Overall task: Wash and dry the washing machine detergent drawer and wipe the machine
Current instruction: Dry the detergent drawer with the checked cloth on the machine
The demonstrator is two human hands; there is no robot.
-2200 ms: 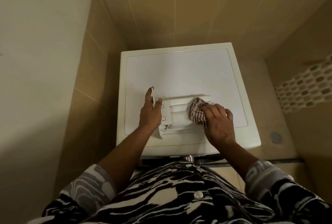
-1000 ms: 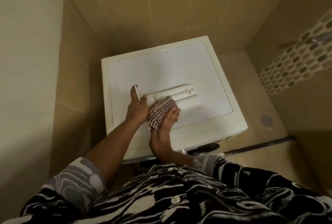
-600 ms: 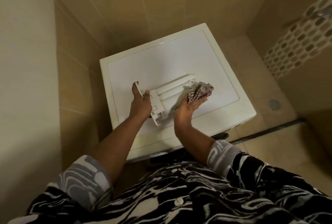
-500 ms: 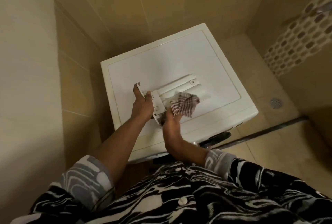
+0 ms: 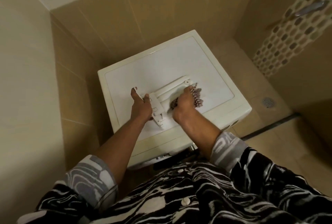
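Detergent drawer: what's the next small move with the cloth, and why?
Probably draw the cloth back along the drawer toward its front panel: the right hand holds it pressed at the far end, while the left hand grips the front, steadying the drawer on the washing machine.

- Your detergent drawer is white plastic and lies flat on the machine's top. It sits diagonally, with its front panel at the near-left end gripped in your left hand.
- The checked cloth is bunched up (red-and-white, from what shows). Your right hand holds it, pressed against the drawer's far right end.
- The washing machine is cream-white, and its flat top carries the drawer.
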